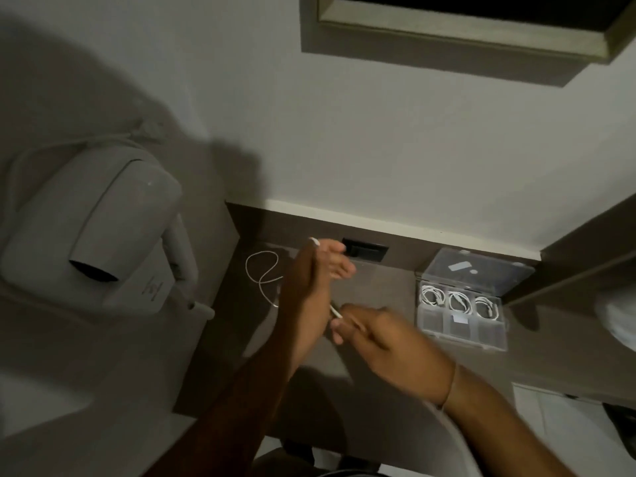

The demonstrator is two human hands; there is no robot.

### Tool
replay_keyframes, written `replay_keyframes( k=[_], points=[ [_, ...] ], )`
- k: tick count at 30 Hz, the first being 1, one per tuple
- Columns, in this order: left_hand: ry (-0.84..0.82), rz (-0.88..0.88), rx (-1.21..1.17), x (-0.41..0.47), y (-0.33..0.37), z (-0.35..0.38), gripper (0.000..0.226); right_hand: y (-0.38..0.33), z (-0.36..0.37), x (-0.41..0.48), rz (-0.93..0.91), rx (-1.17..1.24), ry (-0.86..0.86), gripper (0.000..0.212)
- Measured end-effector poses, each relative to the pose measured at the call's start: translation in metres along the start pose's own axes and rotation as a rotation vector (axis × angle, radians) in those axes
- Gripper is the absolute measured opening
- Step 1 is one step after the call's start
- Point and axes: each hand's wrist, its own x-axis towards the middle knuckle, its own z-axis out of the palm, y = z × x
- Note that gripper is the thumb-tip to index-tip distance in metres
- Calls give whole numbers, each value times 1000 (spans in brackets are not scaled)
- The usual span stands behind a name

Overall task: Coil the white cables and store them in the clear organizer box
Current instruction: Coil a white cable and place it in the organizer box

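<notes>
dim white wall (378, 149), brown desk (378, 294)

- No text, brand, number or sign can be read anywhere in the view.
- The wall-mounted hair dryer (93, 232) on the left carries a small dark mark on its lower front, too blurred to make out.
- The clear organizer box (463, 301) on the right shows pale stickers on its open lid and one compartment, with no legible print.
</notes>
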Motion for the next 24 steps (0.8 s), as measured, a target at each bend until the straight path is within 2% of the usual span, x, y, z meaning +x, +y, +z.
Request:
replay_keyframes(
  k=[3, 5, 9, 12, 14, 15, 16, 18, 19, 21, 24],
  points=[
    [-415, 60, 128, -22, 10, 3, 36, -22, -70, -5, -61, -120, 77, 25],
    [-628, 55, 35, -25, 21, -1, 41, -30, -102, -4, -87, -2, 135, 20],
    [-830, -104, -272, -26, 46, -13, 38, -33, -106, 1, -138, 254, 238, 19],
    [-906, -124, -676, -26, 68, -22, 36, -32, -80, 10, -126, 387, 462, 44],
    [-816, -103, -950, -21, 80, -20, 37, -34, -49, 10, -35, 432, 434, 51],
    [-708, -85, -998, -17, 84, -17, 41, -35, -32, 7, -2, 431, 354, 49],
    [-569, -49, -951, -15, 85, -13, 44, -37, -18, 3, 20, 417, 261, 47],
    [-270, 61, -615, -13, 82, -5, 46, -42, -9, -7, 41, 381, 132, 43],
    [-191, 122, -408, -15, 80, -1, 43, -45, -14, -10, 41, 332, 90, 41],
    [-145, 217, -133, -21, 76, 6, 38, -54, -34, -15, 14, 151, -9, 35],
    [-137, 266, 93, -32, 75, 8, 38, -70, -63, -21, 33, -43, -94, 28]
  ],
)
